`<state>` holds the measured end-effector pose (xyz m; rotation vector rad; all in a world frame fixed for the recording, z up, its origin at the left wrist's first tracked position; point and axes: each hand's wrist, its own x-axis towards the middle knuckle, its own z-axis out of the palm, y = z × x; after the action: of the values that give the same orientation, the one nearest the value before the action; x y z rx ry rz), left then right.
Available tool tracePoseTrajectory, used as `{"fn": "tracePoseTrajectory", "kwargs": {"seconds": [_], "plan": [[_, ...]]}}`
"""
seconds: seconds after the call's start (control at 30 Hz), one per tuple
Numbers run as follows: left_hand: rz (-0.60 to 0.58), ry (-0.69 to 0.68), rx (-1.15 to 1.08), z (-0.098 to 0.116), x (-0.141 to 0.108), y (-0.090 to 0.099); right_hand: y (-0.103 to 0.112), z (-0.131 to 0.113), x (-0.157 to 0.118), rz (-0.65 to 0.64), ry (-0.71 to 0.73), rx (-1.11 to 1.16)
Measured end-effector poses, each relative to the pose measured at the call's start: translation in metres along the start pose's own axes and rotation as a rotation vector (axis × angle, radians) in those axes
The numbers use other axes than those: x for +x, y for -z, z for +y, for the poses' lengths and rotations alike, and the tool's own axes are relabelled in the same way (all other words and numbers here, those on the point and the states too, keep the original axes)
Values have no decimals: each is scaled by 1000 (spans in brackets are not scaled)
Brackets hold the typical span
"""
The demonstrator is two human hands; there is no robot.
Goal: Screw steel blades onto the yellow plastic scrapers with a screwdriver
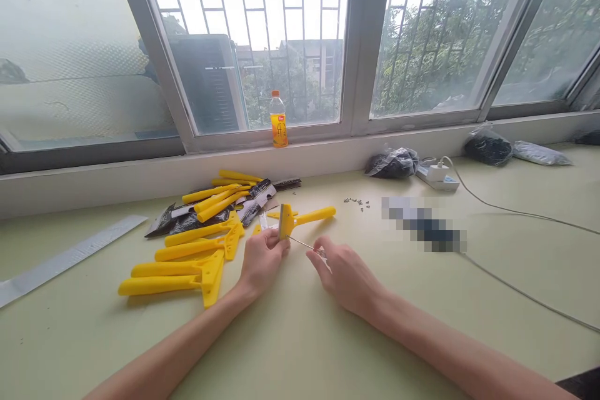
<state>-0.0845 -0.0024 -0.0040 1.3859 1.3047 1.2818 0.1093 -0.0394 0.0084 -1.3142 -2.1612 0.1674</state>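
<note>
My left hand point(266, 259) is closed on the head of a yellow scraper point(315, 215), whose handle points to the right. A metal plate runs along the scraper's head. In my right hand point(349, 272) is a screwdriver point(300, 242); its thin shaft reaches left, and the tip meets the scraper's head near my left fingers. My fingers hide most of the screwdriver's handle. Several small screws point(360, 202) lie loose on the table beyond my right hand. To the left of my left hand, several yellow scraper bodies point(187, 249) lie side by side.
More yellow handles point(218, 203) rest on dark packaging point(187, 225) at the back. A grey strip point(75, 256) lies at far left. An orange drink bottle point(278, 122) stands on the window ledge. Bagged dark items point(392, 164), a power strip point(438, 178) and cables are at right.
</note>
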Motion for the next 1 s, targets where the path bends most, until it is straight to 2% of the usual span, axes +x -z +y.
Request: {"fn": "tracePoseTrajectory", "kwargs": {"seconds": [0.07, 0.3, 0.5, 0.77, 0.9, 1.0], "plan": [[3, 16, -23, 0, 1, 0, 0, 1, -2, -20, -13, 36], [15, -52, 87, -3, -1, 0, -5, 7, 3, -8, -16, -66], [30, -85, 88, -4, 0, 0, 1, 4, -1, -62, -15, 148], [20, -95, 136, -5, 0, 0, -12, 5, 5, 77, 19, 50], [20, -76, 104, -6, 2, 0, -4, -2, -1, 55, 27, 107], [18, -81, 109, -6, 2, 0, -4, 0, -1, 40, 10, 53]]}}
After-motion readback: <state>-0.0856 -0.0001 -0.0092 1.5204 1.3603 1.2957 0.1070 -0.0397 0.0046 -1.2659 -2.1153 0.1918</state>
